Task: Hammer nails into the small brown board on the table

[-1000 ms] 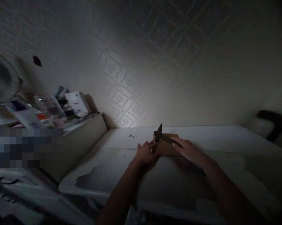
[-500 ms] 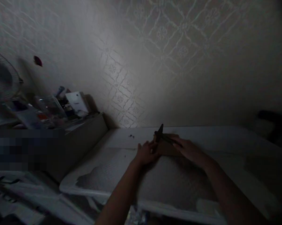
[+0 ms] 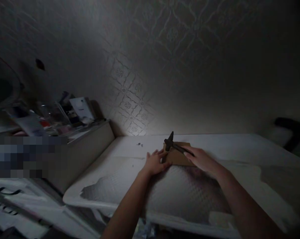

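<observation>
A dark hammer (image 3: 176,146) is over a flat brown board (image 3: 181,158) on the white table. My right hand (image 3: 199,158) is closed round its handle, the head lying above the board's left end. My left hand (image 3: 156,162) rests at the board's left edge, thumb and fingers spread around the corner. Anything small between those fingers is too dark to make out. Several tiny dark pieces (image 3: 140,144) lie on the table to the left of the hands.
The white table (image 3: 130,151) stands against a patterned wall. At the left, a cabinet (image 3: 95,142) holds a white box (image 3: 82,108), clear containers and a fan-like round object (image 3: 2,79). A dark object (image 3: 291,127) shows at the right edge.
The light has shifted: the wall is darker, while the table, board and hammer are brighter. Both hands and the hammer stay almost where they were.
</observation>
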Demonstrator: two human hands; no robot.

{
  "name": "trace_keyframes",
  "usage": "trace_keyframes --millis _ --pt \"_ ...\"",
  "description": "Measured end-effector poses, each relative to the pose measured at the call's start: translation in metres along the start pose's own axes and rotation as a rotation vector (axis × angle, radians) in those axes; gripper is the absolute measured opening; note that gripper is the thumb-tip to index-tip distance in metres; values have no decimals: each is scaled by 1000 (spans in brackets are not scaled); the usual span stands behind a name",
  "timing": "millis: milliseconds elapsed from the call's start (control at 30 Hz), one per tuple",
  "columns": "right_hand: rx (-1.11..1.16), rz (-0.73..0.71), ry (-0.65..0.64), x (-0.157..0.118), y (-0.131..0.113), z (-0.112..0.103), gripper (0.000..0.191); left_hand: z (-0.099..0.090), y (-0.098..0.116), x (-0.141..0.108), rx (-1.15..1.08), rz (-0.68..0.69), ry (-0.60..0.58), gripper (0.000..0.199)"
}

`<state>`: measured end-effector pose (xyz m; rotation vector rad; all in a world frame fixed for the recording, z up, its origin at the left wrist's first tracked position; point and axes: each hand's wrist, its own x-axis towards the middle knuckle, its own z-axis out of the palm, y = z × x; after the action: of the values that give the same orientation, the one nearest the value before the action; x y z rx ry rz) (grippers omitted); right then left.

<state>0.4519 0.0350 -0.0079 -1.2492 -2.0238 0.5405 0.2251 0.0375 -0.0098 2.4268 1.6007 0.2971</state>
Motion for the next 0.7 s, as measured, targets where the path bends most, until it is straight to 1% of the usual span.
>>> trace_keyframes --millis 100,433,700 --pt "-14 18 -8 0 -2 -1 41 1 0 0 -1 -8 -6 60" --pt "-28 1 -15 -1 -4 -1 40 1 -1 0 17 3 -8 61" --pt "-16 -1 -15 1 1 0 39 0 0 0 59 -1 -12 64"
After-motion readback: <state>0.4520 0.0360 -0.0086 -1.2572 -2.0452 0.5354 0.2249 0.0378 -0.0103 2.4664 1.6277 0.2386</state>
